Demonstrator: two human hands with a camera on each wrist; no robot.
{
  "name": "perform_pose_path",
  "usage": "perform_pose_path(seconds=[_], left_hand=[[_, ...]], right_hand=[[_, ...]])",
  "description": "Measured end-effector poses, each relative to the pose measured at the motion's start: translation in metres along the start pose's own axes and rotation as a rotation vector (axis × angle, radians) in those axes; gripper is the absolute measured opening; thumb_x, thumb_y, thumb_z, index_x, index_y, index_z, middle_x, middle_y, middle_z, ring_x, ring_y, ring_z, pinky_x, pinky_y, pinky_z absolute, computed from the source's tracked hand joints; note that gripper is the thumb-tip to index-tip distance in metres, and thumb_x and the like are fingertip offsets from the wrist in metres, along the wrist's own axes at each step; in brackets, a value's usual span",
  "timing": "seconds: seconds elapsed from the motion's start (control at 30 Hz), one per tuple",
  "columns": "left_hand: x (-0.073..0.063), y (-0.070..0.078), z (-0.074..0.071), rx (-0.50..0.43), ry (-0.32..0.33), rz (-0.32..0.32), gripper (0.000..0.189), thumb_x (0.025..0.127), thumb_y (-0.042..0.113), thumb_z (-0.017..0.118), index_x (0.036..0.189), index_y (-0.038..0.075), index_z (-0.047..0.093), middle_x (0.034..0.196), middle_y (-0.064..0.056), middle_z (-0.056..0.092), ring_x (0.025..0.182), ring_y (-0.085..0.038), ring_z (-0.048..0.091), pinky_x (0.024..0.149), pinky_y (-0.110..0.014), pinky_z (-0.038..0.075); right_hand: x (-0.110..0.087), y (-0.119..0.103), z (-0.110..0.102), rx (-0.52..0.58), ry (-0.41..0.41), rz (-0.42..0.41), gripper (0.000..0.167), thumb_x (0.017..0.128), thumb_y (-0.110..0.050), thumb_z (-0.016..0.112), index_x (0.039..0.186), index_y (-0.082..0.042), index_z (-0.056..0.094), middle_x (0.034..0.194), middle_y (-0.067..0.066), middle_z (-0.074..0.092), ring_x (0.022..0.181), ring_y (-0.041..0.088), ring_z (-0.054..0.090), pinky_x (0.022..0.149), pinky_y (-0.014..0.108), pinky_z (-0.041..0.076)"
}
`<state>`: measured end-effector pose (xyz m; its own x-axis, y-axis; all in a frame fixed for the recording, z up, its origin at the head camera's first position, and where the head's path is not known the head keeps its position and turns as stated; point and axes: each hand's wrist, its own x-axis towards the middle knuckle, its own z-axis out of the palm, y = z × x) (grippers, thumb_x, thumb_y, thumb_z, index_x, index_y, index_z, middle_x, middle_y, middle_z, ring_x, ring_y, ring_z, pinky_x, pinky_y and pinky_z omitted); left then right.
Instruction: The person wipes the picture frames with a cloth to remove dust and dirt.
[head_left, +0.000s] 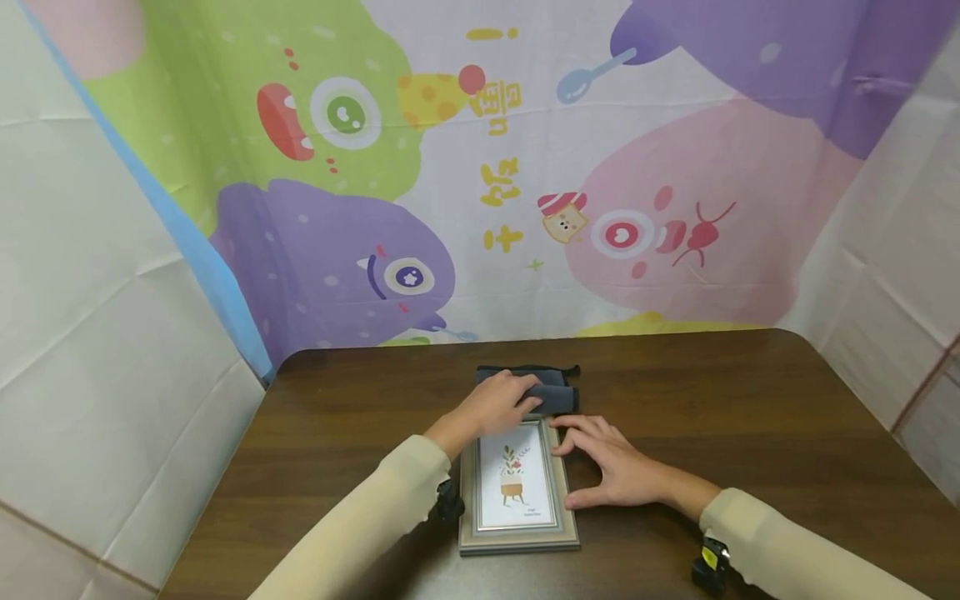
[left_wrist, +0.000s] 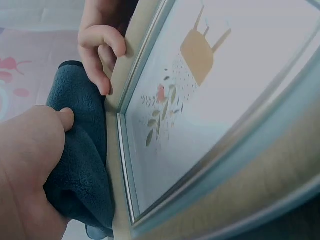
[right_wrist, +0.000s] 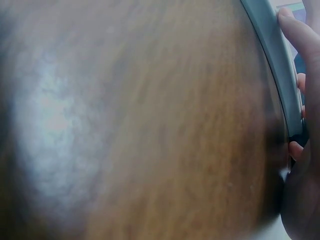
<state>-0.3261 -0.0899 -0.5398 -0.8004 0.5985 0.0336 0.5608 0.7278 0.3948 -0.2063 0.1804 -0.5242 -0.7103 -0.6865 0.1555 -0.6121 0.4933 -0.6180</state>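
Note:
A picture frame with a beige and silver border lies face up on the table, around a print of a potted plant. My left hand grips a folded dark blue-grey cloth at the frame's far edge. In the left wrist view the thumb presses into the fuzzy cloth, which touches the frame's border. My right hand holds the frame's right side, thumb on the long edge and bent fingers near the far corner. The undersides of the left fingers are hidden.
The dark brown wooden table has its far edge against a curtain printed with cartoon monsters. Pale sheets hang at the left and right sides. A small black camera sits on each wrist.

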Motion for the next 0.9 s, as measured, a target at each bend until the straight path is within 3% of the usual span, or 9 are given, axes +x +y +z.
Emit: perform_pose_path(seconds=[0.37,0.6,0.7,0.8,0.83,0.9], left_hand=[[-0.003,-0.012,0.003,0.048,-0.004,0.027,0.045,0.118,0.046,0.058,0.156,0.025,0.065,0.146,0.0,0.078,0.137,-0.028,0.071,0.11,-0.053,0.061],[-0.016,-0.021,-0.003,0.051,-0.004,0.004,0.046,0.118,0.046,0.057,0.158,0.024,0.064,0.148,0.0,0.077,0.138,-0.029,0.07,0.112,-0.053,0.061],[-0.037,0.004,-0.032,0.037,-0.026,-0.026,0.045,0.119,0.038,0.058,0.157,0.016,0.065,0.149,-0.006,0.077,0.141,-0.033,0.069,0.116,-0.055,0.059],[-0.048,0.004,-0.04,0.027,-0.026,-0.033,0.046,0.12,0.038,0.056,0.158,0.012,0.063,0.152,-0.009,0.075,0.144,-0.034,0.067,0.12,-0.055,0.056],[-0.052,0.003,-0.043,0.016,-0.023,-0.033,0.046,0.12,0.037,0.056,0.157,0.011,0.064,0.153,-0.01,0.075,0.144,-0.035,0.066,0.121,-0.055,0.055],[-0.049,-0.021,-0.032,0.005,-0.009,-0.023,0.048,0.119,0.042,0.056,0.158,0.015,0.063,0.152,-0.007,0.075,0.142,-0.033,0.067,0.119,-0.055,0.056]], right_hand=[[0.0,0.0,0.0,0.003,0.0,0.003,0.053,0.09,-0.05,0.094,0.131,-0.031,0.067,0.176,0.012,0.046,0.151,0.041,0.045,0.116,0.077,0.038],[0.001,0.0,0.0,0.001,-0.003,0.012,0.054,0.089,-0.051,0.095,0.131,-0.033,0.066,0.176,0.01,0.046,0.151,0.04,0.045,0.116,0.076,0.039],[0.001,0.0,0.0,-0.006,0.0,0.004,0.054,0.089,-0.051,0.095,0.131,-0.032,0.066,0.175,0.009,0.047,0.15,0.04,0.046,0.115,0.074,0.039],[0.001,-0.001,0.0,-0.01,0.007,-0.005,0.054,0.088,-0.05,0.095,0.131,-0.031,0.067,0.174,0.01,0.048,0.149,0.04,0.047,0.115,0.073,0.04],[0.001,-0.001,0.0,-0.012,0.009,-0.006,0.054,0.088,-0.05,0.095,0.13,-0.031,0.067,0.173,0.01,0.048,0.148,0.04,0.047,0.114,0.073,0.04],[0.001,-0.001,0.001,-0.013,0.012,-0.005,0.054,0.088,-0.05,0.095,0.13,-0.031,0.067,0.173,0.011,0.048,0.148,0.04,0.048,0.114,0.073,0.04]])
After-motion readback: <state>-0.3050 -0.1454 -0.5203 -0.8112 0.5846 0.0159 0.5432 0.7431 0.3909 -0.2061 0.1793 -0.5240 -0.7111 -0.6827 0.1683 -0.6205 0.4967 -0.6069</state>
